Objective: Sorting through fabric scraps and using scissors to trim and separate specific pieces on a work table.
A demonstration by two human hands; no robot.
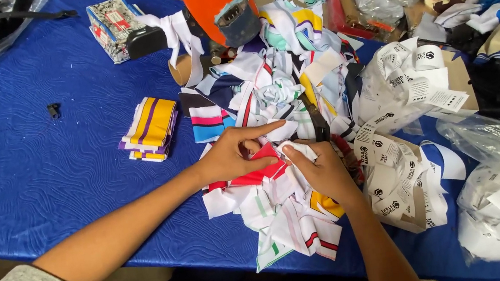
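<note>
From the head view, the left hand (229,155) and right hand (320,170) both pinch a red fabric scrap (259,165) atop the scrap pile (284,212) on the blue table (26,180); keeping its edges aligned and flat should help before adding it to the sorted stack (150,129).

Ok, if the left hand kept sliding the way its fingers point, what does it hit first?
The left hand points right, so probably the right hand across the red fabric piece; depth unclear.
</note>
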